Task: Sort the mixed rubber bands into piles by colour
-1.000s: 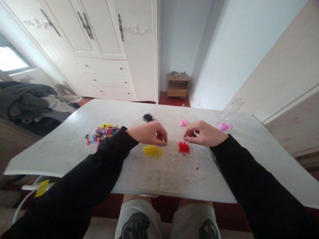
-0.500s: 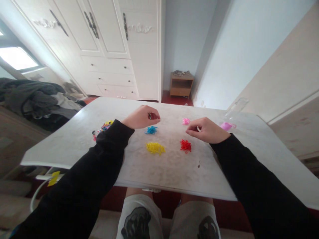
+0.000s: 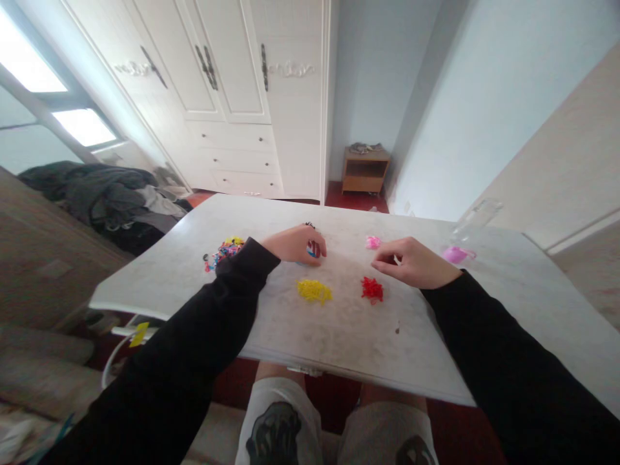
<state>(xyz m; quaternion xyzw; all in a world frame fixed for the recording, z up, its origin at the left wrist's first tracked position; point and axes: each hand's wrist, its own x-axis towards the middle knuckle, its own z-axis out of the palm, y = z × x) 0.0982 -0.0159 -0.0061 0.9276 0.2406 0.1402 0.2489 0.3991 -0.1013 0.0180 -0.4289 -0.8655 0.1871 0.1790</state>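
Observation:
My left hand is over the blue pile, which shows only in the gap between its curled fingers. Thumb and fingers come together at the tips; whatever they hold is hidden. A few black pieces lie just beyond its knuckles. My right hand hovers between the pink pile and the red pile, thumb and forefinger pinched; I cannot make out anything in them. A yellow pile lies nearer me. The piles look like small rubber bands.
A mixed multicoloured heap lies by my left forearm. On the right are a clear container and a soft pink-purple object. The white table has its front edge above my knees. A white wardrobe stands beyond.
My left hand has come lower and nearer me, from beside the black pieces onto the blue pile. My right hand keeps nearly the same place and pinch. The camera view has turned slightly left.

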